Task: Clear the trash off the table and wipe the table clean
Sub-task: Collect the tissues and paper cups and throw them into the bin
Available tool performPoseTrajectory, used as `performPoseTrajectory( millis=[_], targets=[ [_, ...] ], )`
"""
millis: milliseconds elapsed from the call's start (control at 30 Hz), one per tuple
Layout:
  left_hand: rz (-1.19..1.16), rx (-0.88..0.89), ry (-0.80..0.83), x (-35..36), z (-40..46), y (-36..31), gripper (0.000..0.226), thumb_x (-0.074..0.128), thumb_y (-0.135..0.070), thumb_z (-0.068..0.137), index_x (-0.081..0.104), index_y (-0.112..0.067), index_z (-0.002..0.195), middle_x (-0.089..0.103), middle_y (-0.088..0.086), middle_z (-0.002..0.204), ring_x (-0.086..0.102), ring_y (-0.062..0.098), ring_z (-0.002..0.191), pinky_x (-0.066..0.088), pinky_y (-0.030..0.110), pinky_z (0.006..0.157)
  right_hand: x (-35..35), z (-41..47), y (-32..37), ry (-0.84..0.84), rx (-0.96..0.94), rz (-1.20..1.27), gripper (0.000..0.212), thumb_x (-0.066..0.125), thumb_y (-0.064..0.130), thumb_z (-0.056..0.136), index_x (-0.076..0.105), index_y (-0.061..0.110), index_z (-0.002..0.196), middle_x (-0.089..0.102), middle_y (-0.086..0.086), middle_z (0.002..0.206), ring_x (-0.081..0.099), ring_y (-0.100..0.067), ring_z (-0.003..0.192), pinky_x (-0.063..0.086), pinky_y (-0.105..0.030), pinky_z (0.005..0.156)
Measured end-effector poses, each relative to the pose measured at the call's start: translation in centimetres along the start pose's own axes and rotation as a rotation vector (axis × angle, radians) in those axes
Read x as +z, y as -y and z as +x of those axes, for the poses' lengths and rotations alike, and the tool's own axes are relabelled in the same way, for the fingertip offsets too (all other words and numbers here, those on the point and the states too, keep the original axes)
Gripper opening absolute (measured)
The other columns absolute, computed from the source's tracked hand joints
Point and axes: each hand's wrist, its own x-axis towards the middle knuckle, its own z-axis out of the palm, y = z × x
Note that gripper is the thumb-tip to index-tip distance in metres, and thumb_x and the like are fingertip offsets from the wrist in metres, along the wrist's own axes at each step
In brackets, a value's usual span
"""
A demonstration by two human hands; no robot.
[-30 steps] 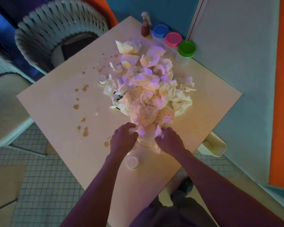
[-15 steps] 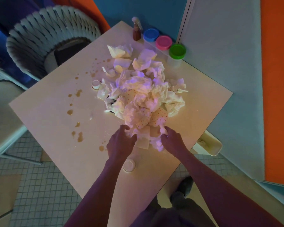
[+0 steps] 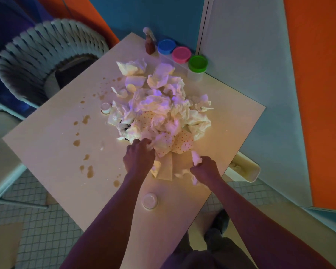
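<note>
A heap of crumpled white and dotted paper napkins (image 3: 163,113) covers the middle of the pale square table (image 3: 47,148). My left hand (image 3: 139,159) is closed on crumpled paper at the heap's near edge. To its right, my right hand (image 3: 205,168) is shut on a small white wad of paper (image 3: 196,159), slightly apart from the heap. Brown liquid spots (image 3: 85,119) dot the table's left side. A flat brown napkin (image 3: 167,167) lies between my hands.
A small round lid (image 3: 149,200) lies near the front edge and another small cup (image 3: 105,108) left of the heap. A brown spray bottle (image 3: 149,45) and three lidded jars (image 3: 181,54) stand at the far corner. A white bin (image 3: 244,169) sits off the right edge; a woven chair (image 3: 47,51) behind.
My right hand has pulled back to the right, away from the heap, with a wad of paper. My left hand has stayed at the heap's near edge.
</note>
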Motion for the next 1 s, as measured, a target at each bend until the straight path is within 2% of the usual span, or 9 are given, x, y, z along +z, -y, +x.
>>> performPoseTrajectory(
  millis=[67, 200, 267, 367, 500, 700, 867, 900, 1000],
  targets=[
    [-0.037, -0.010, -0.040, -0.2, -0.2, 0.0, 0.032, 0.058, -0.032, 0.089, 0.065, -0.033, 0.121, 0.060, 0.000, 0.119, 0.058, 0.030, 0.108, 0.041, 0.037, 0.074, -0.1, -0.1, 0.0, -0.035, -0.015, 0.021, 0.016, 0.057, 0.002, 0.079, 0.065, 0.000, 0.093, 0.064, -0.012, 0.087, 0.064, -0.034, 0.087, 0.055, -0.042, 0.077],
    [-0.088, -0.019, -0.115, -0.8, -1.3, -0.1, 0.026, 0.056, -0.039, 0.090, 0.064, -0.029, 0.113, 0.060, 0.001, 0.117, 0.059, 0.033, 0.103, 0.046, 0.041, 0.077, 0.1, 0.2, -0.1, -0.070, -0.025, 0.066, 0.007, 0.056, 0.007, 0.081, 0.057, 0.013, 0.084, 0.064, -0.009, 0.082, 0.065, -0.036, 0.085, 0.052, -0.037, 0.072],
    [-0.121, -0.035, -0.129, -1.0, -1.8, -0.3, 0.024, 0.053, -0.046, 0.088, 0.061, -0.027, 0.101, 0.058, 0.000, 0.108, 0.059, 0.034, 0.098, 0.047, 0.041, 0.076, 0.0, 0.4, 0.1, -0.082, 0.020, 0.127, 0.011, 0.055, 0.007, 0.079, 0.058, 0.010, 0.090, 0.063, -0.011, 0.085, 0.064, -0.036, 0.087, 0.051, -0.034, 0.069],
    [-0.121, -0.044, -0.123, -1.1, -2.2, -0.4, 0.039, 0.056, -0.060, 0.085, 0.058, -0.023, 0.098, 0.055, -0.001, 0.104, 0.059, 0.033, 0.095, 0.045, 0.040, 0.075, -0.5, 0.6, 0.5, -0.028, 0.034, 0.145, 0.018, 0.063, 0.012, 0.079, 0.057, 0.009, 0.096, 0.062, -0.005, 0.084, 0.060, -0.030, 0.086, 0.046, -0.029, 0.069],
    [-0.160, 0.019, -0.134, -0.8, -2.7, -1.6, 0.030, 0.064, -0.045, 0.085, 0.054, -0.017, 0.090, 0.056, 0.002, 0.100, 0.061, 0.036, 0.088, 0.045, 0.039, 0.071, -1.5, 0.8, 0.1, 0.033, 0.028, 0.141, 0.051, 0.082, 0.021, 0.073, 0.059, 0.010, 0.117, 0.064, -0.006, 0.103, 0.062, -0.028, 0.102, 0.044, -0.029, 0.078],
    [-0.220, 0.112, -0.121, 0.1, -3.5, -5.7, 0.020, 0.067, -0.027, 0.080, 0.059, -0.019, 0.096, 0.068, 0.003, 0.095, 0.063, 0.036, 0.089, 0.051, 0.041, 0.076, -3.4, 1.4, -1.8, -0.088, 0.046, 0.228, 0.012, 0.072, 0.013, 0.077, 0.068, 0.009, 0.088, 0.072, -0.013, 0.092, 0.068, -0.032, 0.089, 0.051, -0.033, 0.075],
    [-0.243, 0.229, -0.074, 1.3, -4.5, -10.1, 0.023, 0.066, -0.025, 0.081, 0.058, -0.033, 0.101, 0.071, 0.001, 0.089, 0.064, 0.032, 0.083, 0.051, 0.037, 0.070, -5.6, 2.7, -4.7, -0.076, 0.077, 0.456, 0.011, 0.067, 0.020, 0.073, 0.069, 0.012, 0.080, 0.073, -0.015, 0.080, 0.071, -0.037, 0.074, 0.061, -0.049, 0.068],
    [-0.246, 0.260, -0.072, 1.6, -4.7, -11.0, 0.022, 0.066, -0.025, 0.081, 0.060, -0.035, 0.100, 0.072, 0.000, 0.087, 0.065, 0.031, 0.082, 0.052, 0.036, 0.070, -6.2, 2.8, -5.1, -0.056, 0.076, 0.514, 0.005, 0.065, 0.014, 0.076, 0.068, 0.012, 0.074, 0.072, -0.014, 0.075, 0.070, -0.036, 0.066, 0.060, -0.050, 0.065],
    [-0.239, 0.324, -0.061, 3.0, -5.6, -13.7, 0.011, 0.063, -0.031, 0.081, 0.064, -0.034, 0.091, 0.071, -0.002, 0.081, 0.067, 0.029, 0.078, 0.053, 0.035, 0.069, -8.3, 2.6, -6.4, -0.037, 0.064, 0.659, 0.026, 0.055, -0.003, 0.082, 0.065, 0.015, 0.066, 0.065, -0.010, 0.067, 0.060, -0.025, 0.050, 0.053, -0.038, 0.054]
  ],
)
